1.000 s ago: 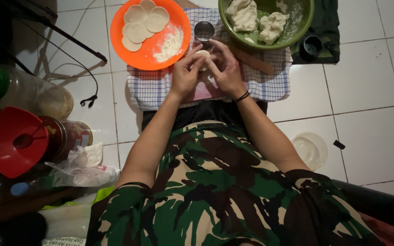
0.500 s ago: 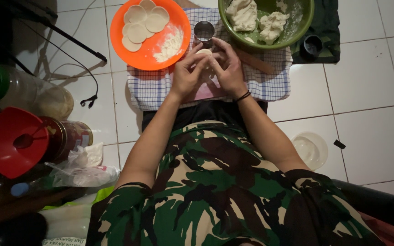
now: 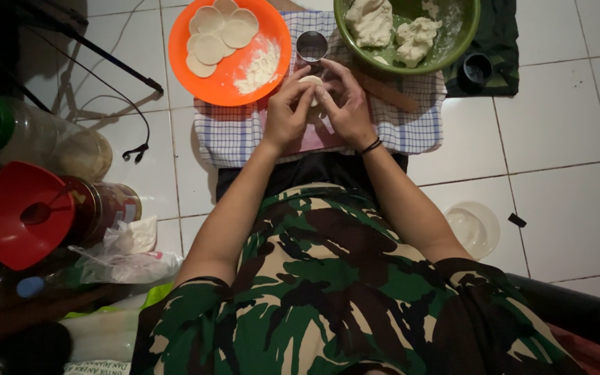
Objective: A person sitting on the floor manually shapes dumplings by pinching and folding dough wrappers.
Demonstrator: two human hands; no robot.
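- White floor tiles [image 3: 564, 139] run under everything; a blue-and-white checked cloth [image 3: 234, 135] lies spread on them in front of us.
- Our left hand [image 3: 287, 114] and right hand [image 3: 345, 104] meet over the cloth, fingertips touching.
- Both grips are pressed together on a small pale dough piece [image 3: 309, 83], pinching it from either side; it sits between the fingers, just above the cloth.
- A dark band [image 3: 371, 146] circles the right wrist.
- Just beyond the hands stands a small round metal cutter [image 3: 312, 46], between the plate and the bowl.
- Orange plate [image 3: 203, 87], left of the cutter, carries flat dough rounds [image 3: 218, 31] and a heap of flour [image 3: 258, 68].
- Green bowl [image 3: 467, 38], right of the cutter, holds lumps of dough [image 3: 373, 21]; a wooden rolling pin [image 3: 390, 97] lies below it on the cloth.
- Well apart on the left: red funnel [image 3: 8, 222], a tin can [image 3: 109, 208], a crumpled plastic bag [image 3: 130, 250], a green-capped plastic jar [image 3: 36, 139].
- Clear round lid [image 3: 473, 229] on the tiles to the right.
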